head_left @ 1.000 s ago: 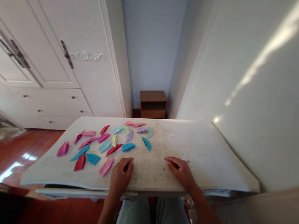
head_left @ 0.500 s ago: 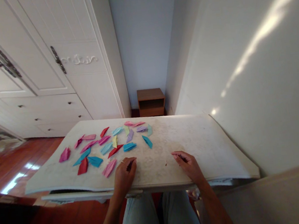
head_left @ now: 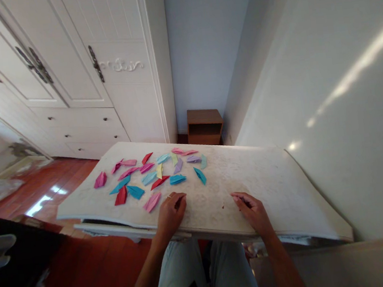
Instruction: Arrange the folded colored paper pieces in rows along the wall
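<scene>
My left hand (head_left: 172,212) rests near the front edge of the white table (head_left: 219,226), its fingers curled in with nothing visible in them. Just left of it lies a pink folded paper piece (head_left: 152,202). Across the table's left half are several more folded papers, among them a blue one (head_left: 135,192), a red one (head_left: 120,195), a yellow one (head_left: 159,171) and a purple one (head_left: 178,165). My right hand (head_left: 251,208) lies farther right, fingers bent and drawn together, holding nothing I can see. A tiny brown speck (head_left: 223,207) is beside its fingertips.
A white wardrobe (head_left: 129,95) stands behind the table on the left. Past the far edge is a brown nightstand (head_left: 203,115). A pale wall (head_left: 335,153) borders the right side. A black object (head_left: 17,262) sits on the red floor at lower left.
The view has turned a little to the left, so the table, papers and hands appear farther right. Both hands keep about the same place on the table, and the papers lie as before.
</scene>
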Motion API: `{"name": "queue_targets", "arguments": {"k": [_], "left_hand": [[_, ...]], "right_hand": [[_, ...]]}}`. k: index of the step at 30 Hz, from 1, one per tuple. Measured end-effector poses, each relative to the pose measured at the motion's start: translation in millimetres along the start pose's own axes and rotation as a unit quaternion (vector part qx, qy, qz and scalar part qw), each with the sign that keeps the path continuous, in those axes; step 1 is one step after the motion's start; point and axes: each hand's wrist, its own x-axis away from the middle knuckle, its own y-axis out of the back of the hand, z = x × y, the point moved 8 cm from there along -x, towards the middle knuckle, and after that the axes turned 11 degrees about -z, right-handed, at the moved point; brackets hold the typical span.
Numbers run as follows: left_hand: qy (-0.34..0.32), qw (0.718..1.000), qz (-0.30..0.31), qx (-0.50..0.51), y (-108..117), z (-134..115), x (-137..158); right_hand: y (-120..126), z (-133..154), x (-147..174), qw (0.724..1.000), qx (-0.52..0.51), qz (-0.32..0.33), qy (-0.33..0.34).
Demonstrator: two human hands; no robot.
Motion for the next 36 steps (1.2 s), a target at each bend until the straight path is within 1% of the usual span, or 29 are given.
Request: {"name": "queue_targets", "arguments": {"k": [3, 5, 6, 8, 10, 12, 13, 14, 15, 17, 19, 22, 23, 25, 28, 30, 33, 34, 36], "left_hand": [[0.012, 1.0, -0.002, 0.016, 1.8, -2.5, 0.9], [0.025, 0.998, -0.015, 0.054, 6.2, -2.8, 2.7], [0.041, 0.995, -0.032, 0.084, 10.7, -0.5, 4.2], [0.095, 0.981, -0.09, 0.144, 25.2, 10.8, 8.9], [0.145, 0.96, -0.172, 0.164, 47.5, 26.4, 16.4], [0.153, 0.952, -0.237, 0.115, 73.1, 36.9, 22.9], [0.144, 0.955, -0.25, 0.072, 84.5, 39.6, 24.3], [0.136, 0.959, -0.249, 0.026, 93.8, 41.7, 24.3], [0.132, 0.963, -0.235, -0.018, 100.4, 44.2, 23.4], [0.149, 0.968, -0.182, -0.091, 107.4, 51.7, 20.6], [0.189, 0.964, -0.111, -0.149, 107.5, 59.9, 18.9], [0.245, 0.943, -0.012, -0.223, 102.7, 66.3, 18.8], [0.254, 0.937, 0.008, -0.238, 101.2, 66.1, 18.4], [0.256, 0.933, 0.028, -0.252, 99.0, 64.1, 17.1], [0.246, 0.94, 0.022, -0.233, 97.3, 63.1, 17.7], [0.237, 0.953, -0.01, -0.187, 98.1, 63.4, 19.6], [0.221, 0.971, -0.065, -0.06, 97.5, 60.2, 20.8], [0.223, 0.972, -0.071, -0.007, 95.1, 58.3, 20.3], [0.244, 0.963, -0.062, 0.096, 86.2, 53.0, 18.0]], "right_hand": [[0.5, 1.1, -0.1, 1.0, 0.009, -0.002, 0.003], [1.2, 1.7, 0.0, 1.0, 0.011, -0.004, 0.001], [1.5, 1.7, 0.0, 1.0, 0.011, -0.004, 0.0], [2.0, 1.4, 0.3, 1.0, 0.012, -0.006, -0.003], [2.7, 0.4, 0.4, 1.0, 0.013, -0.007, -0.006], [3.3, -0.8, 0.4, 1.0, 0.013, -0.009, -0.009], [3.6, -1.4, 0.2, 1.0, 0.012, -0.011, -0.011], [3.7, -1.9, 0.1, 1.0, 0.012, -0.011, -0.014], [3.8, -2.4, 0.0, 1.0, 0.011, -0.011, -0.016], [3.7, -3.1, -0.2, 1.0, 0.011, -0.009, -0.023], [3.5, -3.0, -0.1, 1.0, 0.012, -0.007, -0.025], [3.8, -2.0, 0.4, 1.0, 0.011, -0.009, -0.02], [3.9, -1.9, 0.6, 1.0, 0.01, -0.01, -0.021], [3.7, -2.3, 1.1, 1.0, 0.006, -0.012, -0.025], [3.4, -2.9, 1.7, 0.999, 0.003, -0.012, -0.03], [3.3, -3.1, 2.0, 0.999, 0.003, -0.011, -0.03], [3.3, -3.8, 2.3, 1.0, 0.002, -0.008, -0.028], [3.1, -4.0, 2.5, 1.0, 0.001, -0.007, -0.027], [2.9, -4.1, 2.6, 1.0, -0.001, -0.007, -0.025]]}}
